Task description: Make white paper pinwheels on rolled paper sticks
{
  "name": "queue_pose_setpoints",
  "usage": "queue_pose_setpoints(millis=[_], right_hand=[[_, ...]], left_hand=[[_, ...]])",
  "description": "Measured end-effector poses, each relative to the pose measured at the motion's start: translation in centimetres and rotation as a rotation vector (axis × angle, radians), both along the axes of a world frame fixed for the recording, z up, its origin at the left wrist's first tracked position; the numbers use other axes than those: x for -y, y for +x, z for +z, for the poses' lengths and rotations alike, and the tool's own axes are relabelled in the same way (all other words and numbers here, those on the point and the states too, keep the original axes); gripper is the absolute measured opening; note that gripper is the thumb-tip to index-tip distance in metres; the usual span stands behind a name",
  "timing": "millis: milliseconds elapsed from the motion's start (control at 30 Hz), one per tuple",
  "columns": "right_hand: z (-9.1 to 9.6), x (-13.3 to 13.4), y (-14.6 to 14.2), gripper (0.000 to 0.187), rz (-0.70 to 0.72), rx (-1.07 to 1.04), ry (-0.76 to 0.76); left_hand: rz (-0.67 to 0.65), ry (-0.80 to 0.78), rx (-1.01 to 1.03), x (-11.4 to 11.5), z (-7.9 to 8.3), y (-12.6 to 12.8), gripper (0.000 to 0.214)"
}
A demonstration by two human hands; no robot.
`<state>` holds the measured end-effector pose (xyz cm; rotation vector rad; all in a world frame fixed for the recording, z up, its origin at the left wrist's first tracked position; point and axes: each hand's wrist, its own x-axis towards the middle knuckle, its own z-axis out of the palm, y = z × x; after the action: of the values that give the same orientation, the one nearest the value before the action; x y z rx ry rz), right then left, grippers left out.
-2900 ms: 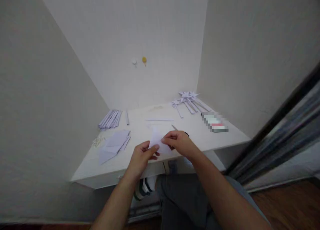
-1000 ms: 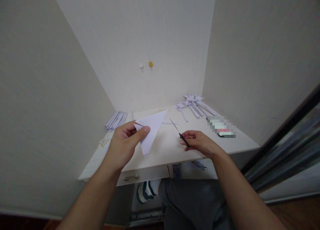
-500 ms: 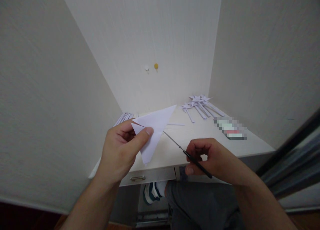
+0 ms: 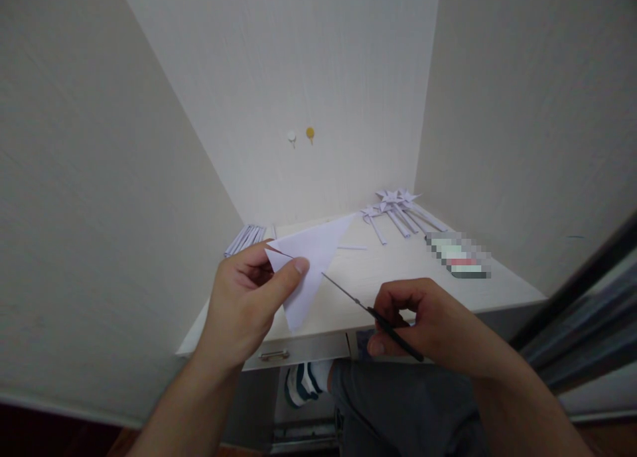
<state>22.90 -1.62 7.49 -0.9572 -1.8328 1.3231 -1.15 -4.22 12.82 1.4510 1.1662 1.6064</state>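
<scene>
My left hand (image 4: 246, 304) pinches a white folded paper triangle (image 4: 311, 261) between thumb and fingers and holds it up above the front of the white desk (image 4: 393, 274). My right hand (image 4: 428, 324) is closed round the black handles of thin scissors (image 4: 371, 311). Their slim blades point up and left, and the tip nearly touches the triangle's right edge.
A bundle of folded paper strips (image 4: 243, 238) lies at the desk's back left. Paper stars on long strips (image 4: 398, 208) lie at the back right, near a blurred flat object (image 4: 460, 255). A drawer with a handle (image 4: 273, 355) sits under the front edge. Walls close in on three sides.
My right hand left the paper, took the scissors off the desk and brought them up toward the triangle. My left hand lifted the folded triangle off the desk.
</scene>
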Motion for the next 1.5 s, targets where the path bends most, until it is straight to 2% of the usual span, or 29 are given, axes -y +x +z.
queue_pose_setpoints(millis=[300,567,867,1033,1200,1500], right_hand=[[0.1,-0.1,0.0,0.036,-0.002,0.008,0.019],[0.0,-0.1,-0.2,0.039,-0.016,-0.008,0.003],[0.3,-0.2,-0.5,0.038,-0.006,-0.006,-0.014],[0.3,-0.1,-0.4,0.035,0.031,0.007,-0.02],[0.4,0.1,-0.4,0.034,0.027,-0.015,-0.007],[0.3,0.0,-0.3,0.031,0.026,0.006,0.013]], left_hand=[[-0.019,-0.058,0.055,-0.3,-0.9,0.0,0.026],[-0.046,-0.089,0.176,-0.2,-0.4,0.9,0.031],[-0.024,-0.09,0.005,-0.1,-1.2,0.3,0.024],[-0.027,-0.1,0.02,0.0,-0.9,0.4,0.024],[-0.071,-0.108,0.027,0.2,-0.8,0.4,0.022],[-0.068,-0.121,0.028,0.2,-0.5,0.6,0.024]])
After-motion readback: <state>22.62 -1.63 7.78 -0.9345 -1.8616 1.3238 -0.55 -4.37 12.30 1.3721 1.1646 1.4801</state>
